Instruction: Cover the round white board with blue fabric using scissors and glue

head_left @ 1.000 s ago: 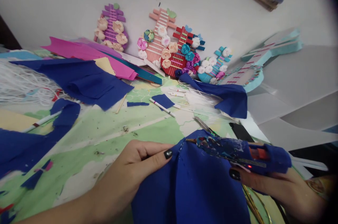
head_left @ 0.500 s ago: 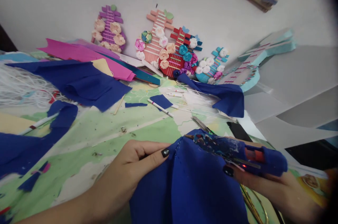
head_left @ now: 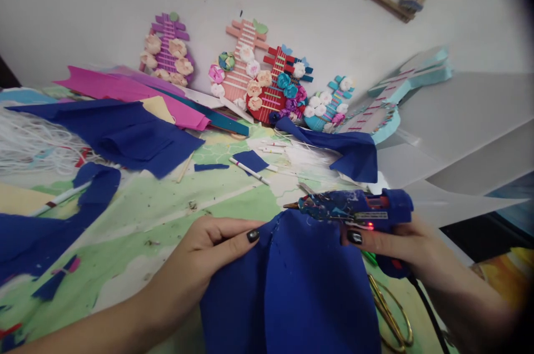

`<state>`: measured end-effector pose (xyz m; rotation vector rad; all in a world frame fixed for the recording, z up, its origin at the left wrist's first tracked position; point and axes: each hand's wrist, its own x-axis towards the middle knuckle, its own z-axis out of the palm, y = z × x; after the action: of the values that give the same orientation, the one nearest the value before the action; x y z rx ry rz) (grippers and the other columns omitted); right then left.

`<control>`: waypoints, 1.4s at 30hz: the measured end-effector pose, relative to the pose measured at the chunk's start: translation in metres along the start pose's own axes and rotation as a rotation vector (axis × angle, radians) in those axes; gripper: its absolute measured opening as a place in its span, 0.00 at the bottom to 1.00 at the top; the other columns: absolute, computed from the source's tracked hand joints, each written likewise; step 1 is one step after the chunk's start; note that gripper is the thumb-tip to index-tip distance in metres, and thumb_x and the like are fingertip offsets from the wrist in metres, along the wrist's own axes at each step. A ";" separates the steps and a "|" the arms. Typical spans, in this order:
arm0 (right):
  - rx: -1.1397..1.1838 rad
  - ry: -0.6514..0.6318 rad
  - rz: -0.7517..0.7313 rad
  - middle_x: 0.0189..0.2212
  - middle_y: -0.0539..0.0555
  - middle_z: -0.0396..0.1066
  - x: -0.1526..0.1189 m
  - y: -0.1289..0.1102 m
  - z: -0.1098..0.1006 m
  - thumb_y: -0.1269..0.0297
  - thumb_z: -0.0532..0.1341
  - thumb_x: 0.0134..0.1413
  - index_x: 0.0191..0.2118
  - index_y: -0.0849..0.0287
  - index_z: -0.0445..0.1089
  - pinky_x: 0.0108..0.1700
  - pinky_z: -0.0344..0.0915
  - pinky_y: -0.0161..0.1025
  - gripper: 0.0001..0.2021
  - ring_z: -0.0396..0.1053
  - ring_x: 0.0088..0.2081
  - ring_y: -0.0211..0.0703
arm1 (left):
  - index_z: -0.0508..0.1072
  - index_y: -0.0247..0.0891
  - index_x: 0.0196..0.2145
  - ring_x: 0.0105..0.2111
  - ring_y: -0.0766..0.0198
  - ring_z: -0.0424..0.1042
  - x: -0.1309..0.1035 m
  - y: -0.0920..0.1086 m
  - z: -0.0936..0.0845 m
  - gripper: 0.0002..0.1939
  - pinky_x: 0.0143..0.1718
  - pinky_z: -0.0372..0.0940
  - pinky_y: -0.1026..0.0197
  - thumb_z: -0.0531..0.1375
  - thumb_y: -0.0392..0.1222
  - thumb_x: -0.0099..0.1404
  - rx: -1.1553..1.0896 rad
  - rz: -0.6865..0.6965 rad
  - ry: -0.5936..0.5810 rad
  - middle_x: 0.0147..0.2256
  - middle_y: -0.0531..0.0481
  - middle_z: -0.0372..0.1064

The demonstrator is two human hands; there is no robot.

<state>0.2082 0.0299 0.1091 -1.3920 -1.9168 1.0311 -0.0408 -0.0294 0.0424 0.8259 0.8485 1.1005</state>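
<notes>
My left hand [head_left: 221, 248] pinches the upper left edge of a dark blue sheet [head_left: 312, 281], thumb on the near side and the other fingers behind. Down from its top runs a curved seam with a line of small marks. My right hand [head_left: 400, 242] grips a blue hot glue gun [head_left: 350, 206], its thumb along the body and a red light glowing. The gun's brass nozzle points left, just over the top of the sheet. Gold-handled scissors [head_left: 390, 318] lie at the sheet's lower right, partly hidden by it.
Blue scraps [head_left: 250, 161] and a white marker [head_left: 249, 171] lie beyond my hands on the green patterned cloth [head_left: 167, 203]. At left are a larger blue sheet [head_left: 125, 137] and white strings [head_left: 37, 137]. Several flower-decorated guitar shapes [head_left: 271, 101] lean against the wall.
The glue gun has lifted slightly off the sheet and levelled out, showing more of its handle and cord. My left hand keeps its hold on the sheet. The view has shifted slightly.
</notes>
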 end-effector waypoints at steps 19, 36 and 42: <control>0.013 -0.297 -0.079 0.18 0.45 0.66 0.009 -0.021 -0.017 0.58 0.69 0.41 0.33 0.44 0.78 0.23 0.65 0.30 0.08 0.55 0.17 0.33 | 0.79 0.47 0.39 0.34 0.65 0.77 -0.004 0.005 0.004 0.10 0.36 0.68 0.70 0.65 0.40 0.57 -0.125 0.012 -0.064 0.35 0.52 0.79; -0.044 -0.339 -0.014 0.21 0.45 0.68 0.005 -0.028 -0.017 0.57 0.68 0.43 0.38 0.43 0.77 0.42 0.70 0.34 0.11 0.56 0.19 0.33 | 0.78 0.48 0.40 0.35 0.63 0.77 -0.004 0.004 0.003 0.11 0.35 0.68 0.69 0.65 0.42 0.57 -0.123 0.018 -0.092 0.36 0.52 0.78; 0.010 -0.328 -0.024 0.27 0.46 0.73 0.003 -0.020 -0.020 0.59 0.69 0.42 0.36 0.43 0.77 0.34 0.69 0.26 0.11 0.69 0.28 0.34 | 0.79 0.47 0.40 0.36 0.63 0.77 -0.005 0.003 0.002 0.11 0.35 0.68 0.70 0.65 0.41 0.57 -0.107 0.016 -0.079 0.37 0.51 0.78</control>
<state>0.2121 0.0347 0.1367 -1.2514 -2.1481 1.3215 -0.0411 -0.0337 0.0469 0.7823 0.7125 1.1105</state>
